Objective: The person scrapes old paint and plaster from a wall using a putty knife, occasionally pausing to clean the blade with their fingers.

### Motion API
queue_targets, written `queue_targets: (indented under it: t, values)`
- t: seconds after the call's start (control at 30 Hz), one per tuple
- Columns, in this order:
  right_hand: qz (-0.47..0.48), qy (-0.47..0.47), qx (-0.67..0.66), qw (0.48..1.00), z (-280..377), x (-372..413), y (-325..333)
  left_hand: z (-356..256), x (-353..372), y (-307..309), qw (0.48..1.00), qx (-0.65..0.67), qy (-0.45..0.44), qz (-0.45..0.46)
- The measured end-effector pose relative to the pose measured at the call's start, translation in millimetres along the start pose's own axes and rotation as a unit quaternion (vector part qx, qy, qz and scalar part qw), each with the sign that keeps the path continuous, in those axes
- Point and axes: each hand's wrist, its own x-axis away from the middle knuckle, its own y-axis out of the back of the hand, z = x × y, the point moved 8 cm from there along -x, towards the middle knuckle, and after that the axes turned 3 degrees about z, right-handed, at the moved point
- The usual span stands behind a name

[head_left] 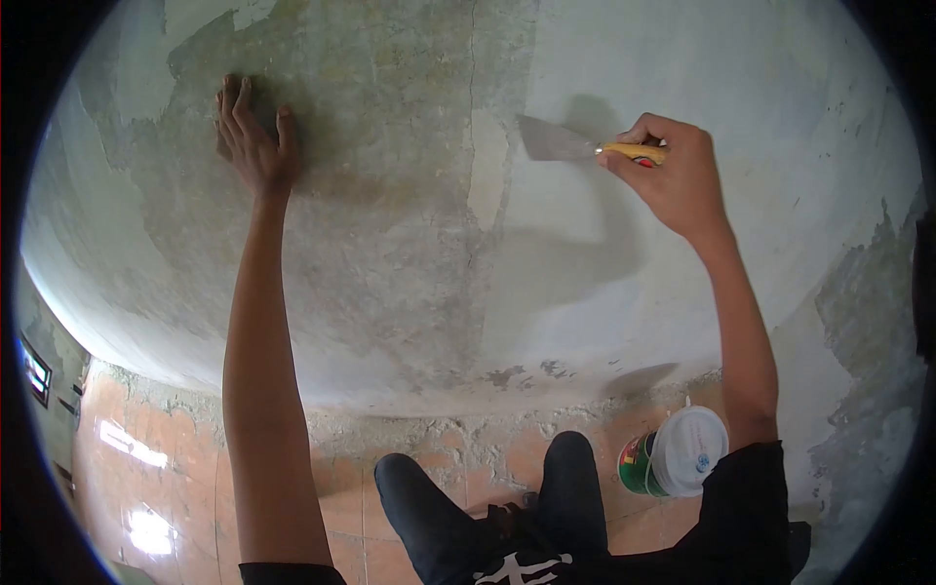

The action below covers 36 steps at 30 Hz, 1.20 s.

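Note:
My right hand [680,174] grips the yellow wooden handle of a putty knife [558,140]. The knife's wide metal blade points left, close to the edge where pale paint [624,58] meets a bare grey patch of the wall [380,244]. On that bare patch, to the left, my left hand [255,141] lies with fingers stretched upward and thumb apart, holding nothing. A thin vertical crack [472,78] runs down the wall between the hands, beside a narrow strip of pale paint [487,171].
A paint bucket [639,463] with a white lid stands on the orange tile floor [185,487], right of my knees. Scraped flakes and dust [478,448] lie along the wall's foot. More peeling paint [868,292] shows at the far right.

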Motion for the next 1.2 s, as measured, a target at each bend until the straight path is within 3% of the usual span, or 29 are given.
queue_targets:
  t: [0.17, 0.3, 0.37, 0.5, 0.7, 0.8, 0.93, 1.0, 1.2]
  values:
    - [0.078, 0.0, 0.027, 0.997, 24.1, -0.6, -37.3, -0.9, 1.3, 1.0, 1.0, 0.0, -0.011, -0.003]
    - [0.023, 0.01, 0.035, 0.999, 26.8, 3.0, -3.2, 0.9, -0.7, -0.6, 1.0, -0.011, -0.005, -0.007]
    - [-0.006, -0.044, 0.006, 0.999, 10.2, 7.3, 4.4, 7.2, 2.7, 0.4, 1.0, -0.013, 0.002, 0.002]
    - [0.0, -0.032, 0.065, 0.997, 16.6, 2.7, -2.2, 5.2, 0.3, -1.4, 1.0, 0.016, 0.004, -0.007]
    - [-0.004, -0.007, 0.025, 1.0, 12.0, -5.7, -0.7, 5.0, 0.5, 0.3, 1.0, 0.001, 0.0, -0.025]
    - [0.044, 0.034, 0.034, 0.998, 15.3, -10.4, -38.1, 4.9, 0.9, -0.1, 1.0, 0.0, 0.007, -0.017]
    - [0.039, 0.046, 0.031, 0.998, 36.5, -9.1, -21.0, 3.2, 1.4, 4.1, 1.0, 0.007, 0.008, -0.015]
    - [0.018, -0.014, 0.05, 0.999, 29.4, -1.9, 4.3, 2.9, 2.1, 5.6, 1.0, 0.006, 0.004, -0.022]
    - [0.046, -0.011, 0.052, 0.997, 23.7, -9.6, -16.2, 4.2, 5.3, 1.8, 1.0, -0.004, 0.03, -0.003]
